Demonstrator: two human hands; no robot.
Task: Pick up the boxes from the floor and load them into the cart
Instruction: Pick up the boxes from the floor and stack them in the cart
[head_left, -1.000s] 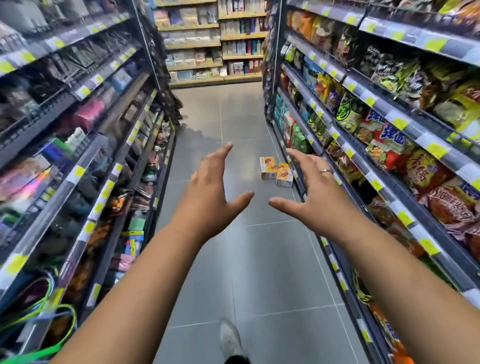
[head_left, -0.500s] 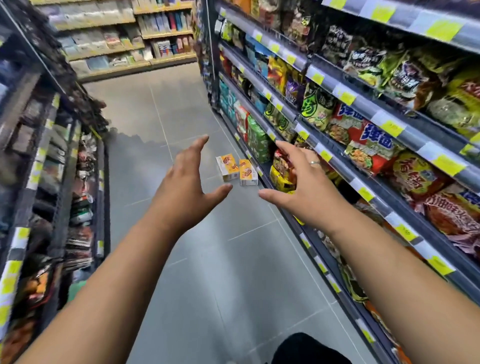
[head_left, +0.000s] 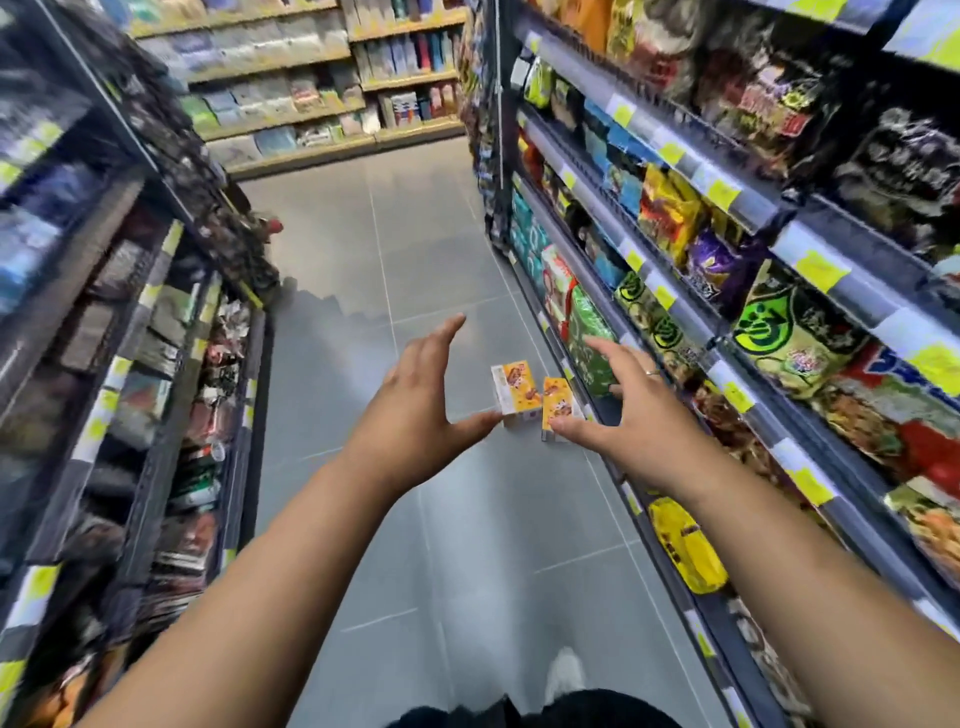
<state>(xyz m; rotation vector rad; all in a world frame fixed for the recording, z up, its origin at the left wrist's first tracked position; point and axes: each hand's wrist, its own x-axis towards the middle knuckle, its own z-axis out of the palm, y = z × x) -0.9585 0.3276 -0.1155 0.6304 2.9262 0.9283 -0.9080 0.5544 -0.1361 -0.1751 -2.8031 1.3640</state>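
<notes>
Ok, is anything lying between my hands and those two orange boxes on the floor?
Nothing visible does. The left hand and right hand reach open toward the boxes; only bare floor lies between.

Right of the right hand (head_left: 639, 431) stand tall shelves (head_left: 878, 306) full of snack bags, with yellow price tags (head_left: 821, 270) on the edges. A green bag (head_left: 582, 322) sits just past that hand. A yellow bag (head_left: 685, 545) lies lower down. Left of the left hand (head_left: 415, 421) stand dark shelves (head_left: 156, 332). A far shelf (head_left: 280, 109) is ahead.

two orange boxes (head_left: 535, 397) (side by side) on floor (head_left: 415, 260).
</notes>
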